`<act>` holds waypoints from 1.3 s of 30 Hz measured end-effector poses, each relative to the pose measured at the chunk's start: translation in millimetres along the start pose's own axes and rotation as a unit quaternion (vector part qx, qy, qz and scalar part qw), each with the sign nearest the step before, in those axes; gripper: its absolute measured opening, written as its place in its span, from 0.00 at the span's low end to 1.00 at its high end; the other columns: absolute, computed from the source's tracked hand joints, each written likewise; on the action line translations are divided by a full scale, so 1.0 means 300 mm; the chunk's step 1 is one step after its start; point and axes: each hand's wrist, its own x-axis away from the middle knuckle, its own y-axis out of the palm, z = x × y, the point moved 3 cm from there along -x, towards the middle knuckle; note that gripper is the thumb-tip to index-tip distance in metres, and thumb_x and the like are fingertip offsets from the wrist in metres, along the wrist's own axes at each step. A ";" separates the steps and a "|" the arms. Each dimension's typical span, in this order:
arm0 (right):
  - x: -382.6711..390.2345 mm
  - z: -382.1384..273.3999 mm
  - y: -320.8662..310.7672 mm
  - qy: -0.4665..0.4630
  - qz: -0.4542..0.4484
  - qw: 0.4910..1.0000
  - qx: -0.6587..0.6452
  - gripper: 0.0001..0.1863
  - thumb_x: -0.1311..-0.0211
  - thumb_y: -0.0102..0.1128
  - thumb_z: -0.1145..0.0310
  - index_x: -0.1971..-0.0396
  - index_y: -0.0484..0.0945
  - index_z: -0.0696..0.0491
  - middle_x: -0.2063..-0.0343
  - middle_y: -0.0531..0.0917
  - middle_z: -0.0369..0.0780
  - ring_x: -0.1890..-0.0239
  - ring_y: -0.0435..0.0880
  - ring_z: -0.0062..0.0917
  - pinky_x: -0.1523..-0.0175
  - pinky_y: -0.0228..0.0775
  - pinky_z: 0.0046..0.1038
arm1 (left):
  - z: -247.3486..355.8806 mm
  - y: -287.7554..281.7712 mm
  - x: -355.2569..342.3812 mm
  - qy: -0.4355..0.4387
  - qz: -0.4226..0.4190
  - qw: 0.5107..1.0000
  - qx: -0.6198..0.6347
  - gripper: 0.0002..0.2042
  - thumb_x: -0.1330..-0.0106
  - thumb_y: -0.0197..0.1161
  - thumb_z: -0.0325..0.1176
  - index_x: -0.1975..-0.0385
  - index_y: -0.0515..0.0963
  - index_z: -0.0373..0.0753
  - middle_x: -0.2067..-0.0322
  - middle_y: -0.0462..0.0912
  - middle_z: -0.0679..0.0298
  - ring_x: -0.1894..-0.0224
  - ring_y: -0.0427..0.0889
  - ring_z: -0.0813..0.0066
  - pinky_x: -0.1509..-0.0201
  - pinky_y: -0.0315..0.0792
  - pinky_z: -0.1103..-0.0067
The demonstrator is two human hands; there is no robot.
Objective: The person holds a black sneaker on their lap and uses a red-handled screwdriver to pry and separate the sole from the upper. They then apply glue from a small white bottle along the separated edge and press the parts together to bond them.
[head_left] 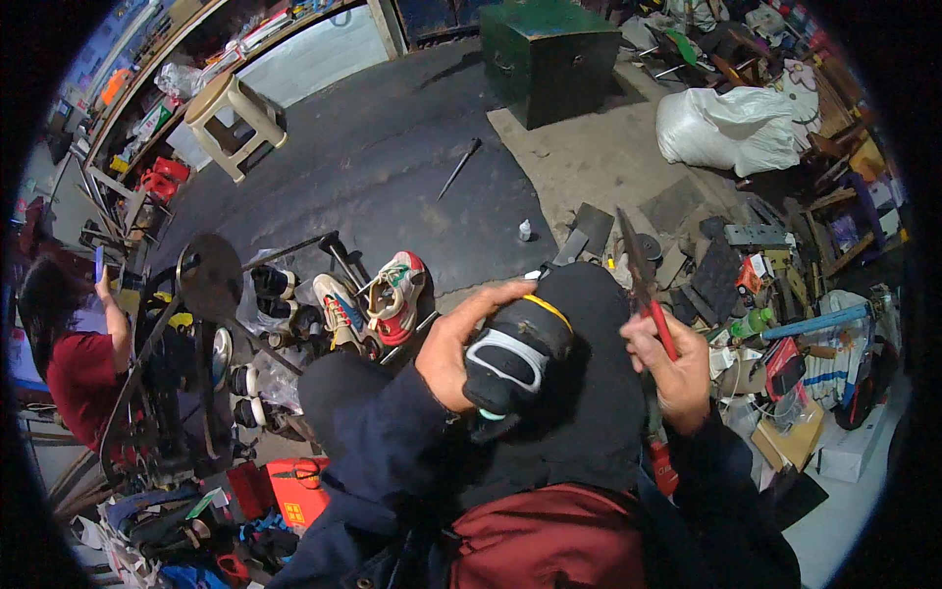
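My left hand [453,346] is closed round a black shoe [538,334] and steadies it on my lap. A white ring-shaped piece and a yellow line show on the shoe. On the right, my right hand [675,371] grips a knife [640,263] by its red handle, with the long dark blade pointing up and away from me. The blade is apart from the shoe. Beneath both lies dark cloth [589,422] over my legs. Left of my left hand stands a pair of multicoloured sneakers [394,294].
A black iron stand-like machine [209,280] and more shoes are at left, near a person in a red top [86,378]. Scraps and tools [721,265] crowd the right. A small white bottle [525,231], a plastic stool [235,113], a green chest [549,59] and a white sack [726,128] stand farther off.
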 end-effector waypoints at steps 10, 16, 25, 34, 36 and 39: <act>-0.091 -0.134 0.068 -0.036 -0.121 0.984 0.124 0.13 0.43 0.81 0.71 0.62 0.88 0.60 0.65 0.85 0.40 0.62 0.84 0.24 0.54 0.75 0.26 | -0.005 0.148 -0.066 0.016 -0.040 0.978 -0.203 0.39 0.50 0.77 0.31 0.33 0.72 0.39 0.46 0.82 0.45 0.42 0.81 0.42 0.37 0.75 0.62; -0.111 -0.098 0.035 -0.092 -0.113 0.975 0.169 0.08 0.40 0.76 0.73 0.63 0.88 0.60 0.66 0.86 0.43 0.63 0.86 0.28 0.55 0.76 0.28 | -0.062 0.149 -0.094 0.021 -0.050 0.971 -0.233 0.36 0.47 0.81 0.39 0.37 0.75 0.36 0.46 0.83 0.50 0.43 0.85 0.55 0.37 0.76 0.68; -0.135 -0.076 0.035 -0.099 -0.093 0.968 0.211 0.06 0.43 0.74 0.78 0.66 0.86 0.60 0.70 0.86 0.43 0.66 0.87 0.28 0.59 0.77 0.28 | -0.118 0.148 -0.090 0.041 -0.021 0.993 -0.107 0.29 0.48 0.79 0.28 0.48 0.70 0.37 0.45 0.82 0.46 0.37 0.82 0.48 0.35 0.75 0.67; -0.160 -0.096 0.052 -0.186 -0.110 0.938 0.270 0.07 0.42 0.74 0.75 0.64 0.87 0.60 0.65 0.86 0.43 0.65 0.88 0.31 0.60 0.78 0.30 | -0.110 0.130 -0.100 -0.005 -0.026 0.993 -0.118 0.27 0.46 0.78 0.28 0.49 0.70 0.38 0.46 0.82 0.48 0.39 0.84 0.55 0.39 0.75 0.70; -0.161 -0.116 0.054 -0.247 -0.121 0.912 0.306 0.09 0.41 0.75 0.74 0.62 0.87 0.59 0.63 0.86 0.44 0.64 0.87 0.34 0.59 0.79 0.32 | -0.107 0.130 -0.104 0.013 -0.025 0.989 -0.144 0.26 0.44 0.77 0.28 0.47 0.72 0.38 0.48 0.82 0.49 0.41 0.85 0.52 0.40 0.76 0.69; -0.171 -0.134 0.056 -0.276 -0.160 0.879 0.354 0.11 0.44 0.75 0.75 0.61 0.87 0.59 0.61 0.84 0.45 0.63 0.87 0.38 0.59 0.80 0.35 | -0.105 0.136 -0.114 0.079 -0.018 0.982 -0.169 0.26 0.43 0.73 0.28 0.43 0.76 0.37 0.49 0.82 0.51 0.42 0.83 0.43 0.39 0.76 0.64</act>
